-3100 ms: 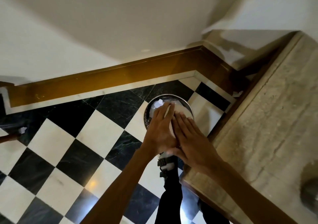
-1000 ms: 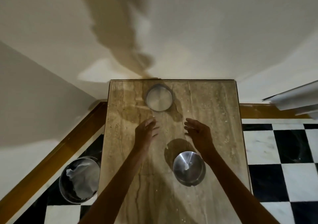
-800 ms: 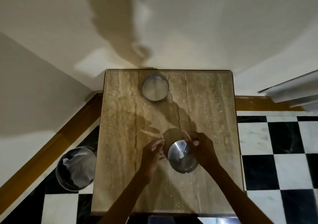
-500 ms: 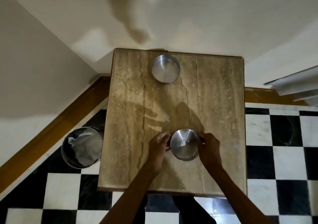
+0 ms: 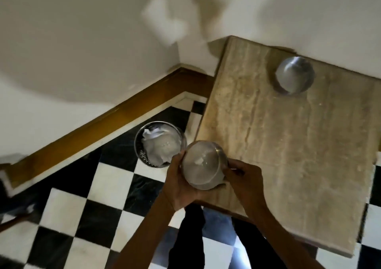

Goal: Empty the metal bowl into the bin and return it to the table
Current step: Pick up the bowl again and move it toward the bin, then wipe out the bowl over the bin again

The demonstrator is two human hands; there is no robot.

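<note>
A round metal bowl [image 5: 201, 164] with a small white scrap inside is held between both hands, lifted over the left front corner of the stone table [image 5: 299, 149]. My left hand [image 5: 181, 184] cups its left and lower side. My right hand [image 5: 242, 178] grips its right rim. The metal bin [image 5: 159, 143], holding crumpled white paper, stands on the floor just left of the bowl, beside the table's left edge.
A second metal bowl [image 5: 294, 77] sits at the far side of the table, near the wall. A brown skirting board [image 5: 107, 122] runs along the white wall behind the bin. The floor is black and white checkered tile [image 5: 82, 213]. My dark-trousered legs [image 5: 206, 237] show below.
Both hands closed on the bowl on the table, then lifted it and carried it left to the table's corner, near the bin. The view swung left.
</note>
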